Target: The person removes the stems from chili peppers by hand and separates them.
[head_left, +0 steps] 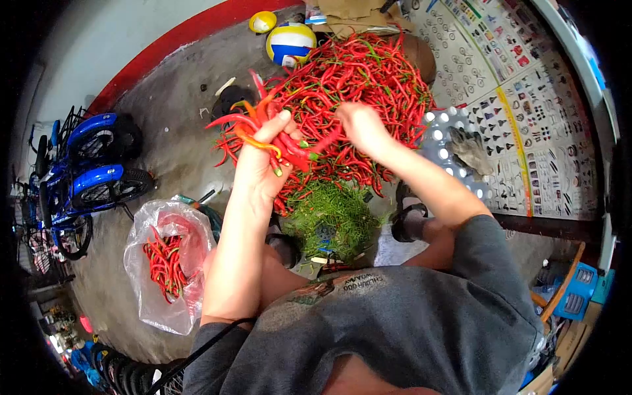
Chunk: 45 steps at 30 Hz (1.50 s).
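Observation:
My left hand (268, 148) is closed around a bunch of chili peppers (253, 125), mostly red with a few orange, which fan out past the fingers. My right hand (361, 128) is closed just to the right of the bunch. A motion-blurred red chili pepper (327, 140) stretches from its fingertips toward the bunch. Behind and below both hands spreads a large heap of red chili peppers (368, 79). Nearer my body lies a pile of green stems (329, 214) between my feet.
At left on the floor, a clear plastic bag (141, 263) holds some red chilies. A volleyball (291, 45) and a yellow bowl-like object (263, 22) sit beyond the heap. Capped bottles (442, 138) with gloves stand right. Blue-fendered bikes (95, 181) stand far left.

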Each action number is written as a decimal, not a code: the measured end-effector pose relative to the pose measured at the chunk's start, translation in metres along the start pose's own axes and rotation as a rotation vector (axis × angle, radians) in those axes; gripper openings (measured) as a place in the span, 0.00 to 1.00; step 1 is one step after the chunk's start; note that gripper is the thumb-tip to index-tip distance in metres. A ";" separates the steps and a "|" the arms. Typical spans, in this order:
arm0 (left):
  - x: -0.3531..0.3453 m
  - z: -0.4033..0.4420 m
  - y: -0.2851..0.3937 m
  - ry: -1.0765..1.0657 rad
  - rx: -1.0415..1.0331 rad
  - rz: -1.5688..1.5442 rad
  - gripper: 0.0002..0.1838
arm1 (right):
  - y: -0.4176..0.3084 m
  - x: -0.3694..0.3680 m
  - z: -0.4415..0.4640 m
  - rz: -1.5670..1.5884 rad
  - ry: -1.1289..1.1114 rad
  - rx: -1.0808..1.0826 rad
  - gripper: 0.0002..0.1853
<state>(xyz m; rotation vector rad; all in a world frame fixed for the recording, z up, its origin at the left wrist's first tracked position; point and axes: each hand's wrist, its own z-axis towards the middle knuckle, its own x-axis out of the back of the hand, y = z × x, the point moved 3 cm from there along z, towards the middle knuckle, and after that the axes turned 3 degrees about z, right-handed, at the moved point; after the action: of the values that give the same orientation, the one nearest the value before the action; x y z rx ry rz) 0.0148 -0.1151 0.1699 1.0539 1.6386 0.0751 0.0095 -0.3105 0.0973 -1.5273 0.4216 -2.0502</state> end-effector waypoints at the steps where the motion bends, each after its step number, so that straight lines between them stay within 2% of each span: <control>1: -0.006 -0.002 -0.005 -0.027 0.032 0.050 0.11 | -0.004 0.018 0.008 0.143 0.018 -0.128 0.09; 2: -0.012 -0.006 -0.009 -0.056 0.062 0.103 0.11 | -0.011 0.036 0.014 0.288 0.039 -0.252 0.10; 3: -0.018 -0.009 -0.013 0.008 0.089 0.188 0.11 | -0.023 0.053 0.013 0.392 0.015 -0.325 0.11; 4: -0.023 -0.008 -0.019 -0.016 0.030 0.243 0.11 | -0.035 0.065 0.007 0.499 -0.011 -0.398 0.13; 8: -0.016 0.006 -0.047 -0.001 -0.077 0.292 0.11 | -0.067 0.074 -0.029 0.776 -0.029 -0.418 0.13; 10: -0.020 0.011 -0.049 0.004 -0.007 0.186 0.08 | -0.086 0.074 -0.037 0.719 -0.077 -0.395 0.12; 13: -0.021 0.016 -0.043 0.080 -0.114 0.118 0.07 | -0.092 0.081 -0.035 0.609 -0.123 -0.417 0.08; 16: -0.023 0.021 -0.040 0.104 -0.093 0.137 0.08 | -0.077 0.078 -0.034 0.443 -0.241 -0.424 0.08; 18: -0.023 0.024 -0.040 0.076 -0.024 0.144 0.09 | -0.077 0.077 -0.037 0.307 -0.014 0.021 0.07; 19: -0.023 0.024 -0.042 0.047 0.049 0.157 0.10 | -0.078 0.080 -0.039 0.221 -0.002 0.100 0.05; 20: -0.023 0.024 -0.043 0.017 0.125 0.170 0.11 | -0.078 0.085 -0.039 0.220 -0.008 0.100 0.05; 22: -0.024 0.024 -0.043 -0.014 0.200 0.202 0.11 | -0.082 0.092 -0.037 0.122 -0.195 0.285 0.04; 24: -0.026 0.022 -0.049 -0.102 0.345 0.315 0.10 | -0.084 0.091 -0.039 0.084 -0.206 0.494 0.07; 27: -0.029 0.020 -0.054 -0.044 0.273 0.339 0.10 | -0.088 0.088 -0.041 0.121 -0.459 0.485 0.05; 28: -0.025 0.024 -0.054 -0.055 0.238 0.300 0.10 | -0.089 0.092 -0.039 0.124 -0.459 0.483 0.05; 30: -0.018 0.034 -0.043 -0.050 0.143 0.197 0.11 | -0.082 0.096 -0.032 0.227 -0.639 0.329 0.07; 31: -0.018 0.035 -0.036 -0.043 0.067 0.125 0.11 | -0.066 0.094 -0.027 0.270 -0.675 0.343 0.13; 32: -0.017 0.035 -0.029 -0.012 0.043 0.120 0.12 | -0.043 0.087 -0.020 0.234 -0.596 0.459 0.14; 33: -0.010 0.037 -0.026 0.009 0.021 0.122 0.12 | -0.016 0.084 -0.009 0.268 -0.615 0.218 0.16; 34: -0.005 0.040 -0.023 0.030 -0.001 0.126 0.12 | 0.012 0.084 -0.001 0.167 -0.538 -0.048 0.18; 35: -0.005 0.037 -0.021 0.031 -0.004 0.125 0.12 | 0.042 0.081 0.007 0.095 -0.451 -0.228 0.20; 36: -0.008 0.032 -0.019 0.041 0.024 0.115 0.12 | 0.079 0.075 0.013 -0.011 -0.359 -0.318 0.22; 37: -0.009 0.028 -0.018 0.052 0.052 0.106 0.12 | 0.111 0.068 0.019 -0.160 -0.346 -0.469 0.26; 38: -0.009 0.026 -0.018 0.063 0.029 0.099 0.11 | 0.148 0.055 0.023 -0.254 -0.380 -0.583 0.31; 41: -0.009 0.022 -0.013 0.064 -0.027 0.085 0.12 | 0.191 0.022 0.032 -0.161 -0.311 -0.793 0.36; 45: -0.002 0.012 -0.006 0.119 -0.043 0.078 0.15 | 0.182 -0.022 0.050 -0.005 -0.257 -1.044 0.48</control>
<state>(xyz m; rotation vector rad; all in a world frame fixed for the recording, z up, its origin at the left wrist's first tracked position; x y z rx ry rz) 0.0203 -0.1259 0.1640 1.0985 1.6950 0.2276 0.1049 -0.4402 -0.0045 -2.2955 1.5343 -1.6261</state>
